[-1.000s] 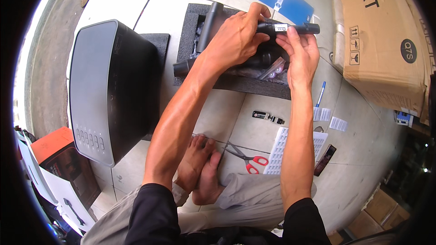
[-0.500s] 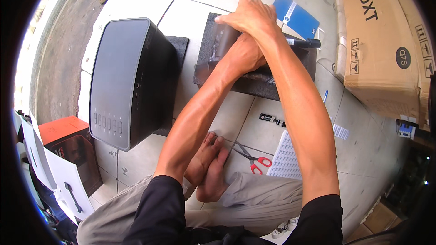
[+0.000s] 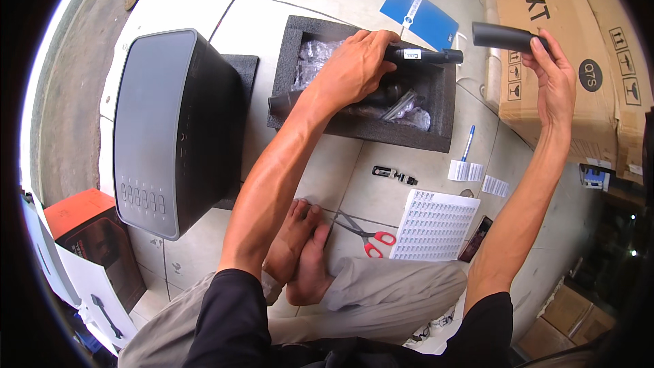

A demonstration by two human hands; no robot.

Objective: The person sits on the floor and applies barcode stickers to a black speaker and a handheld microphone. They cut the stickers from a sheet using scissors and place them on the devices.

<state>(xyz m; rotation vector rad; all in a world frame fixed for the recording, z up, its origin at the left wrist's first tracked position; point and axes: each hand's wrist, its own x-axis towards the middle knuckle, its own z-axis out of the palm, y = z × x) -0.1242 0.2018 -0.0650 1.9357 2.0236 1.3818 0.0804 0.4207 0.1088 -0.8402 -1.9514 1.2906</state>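
My left hand [image 3: 361, 65] is closed round a black cylindrical handle [image 3: 437, 56] with a white label, over a black foam tray [image 3: 443, 112]. Its fingers hide the handle's left end. Off to the right and raised, my right hand [image 3: 555, 78] pinches a smooth black tapered tube [image 3: 503, 35] by its narrow end, in front of a cardboard box. Crumpled clear plastic [image 3: 313, 65] fills the tray's left part. A clear bag with small parts [image 3: 403, 105] lies toward its near right corner.
A black speaker [image 3: 153, 129] stands at the left, an orange-black box [image 3: 99, 245] nearer. The large carton [image 3: 545, 95] bounds the right. On the tiles lie a blue booklet [image 3: 419, 15], a pen [image 3: 468, 143], red-handled scissors [image 3: 368, 236], a label sheet [image 3: 436, 225] and a phone [image 3: 475, 238].
My right hand has swung from above the left hand, over the tray, out to the right with the black tube. My left hand stays over the tray, whose contents now show more.
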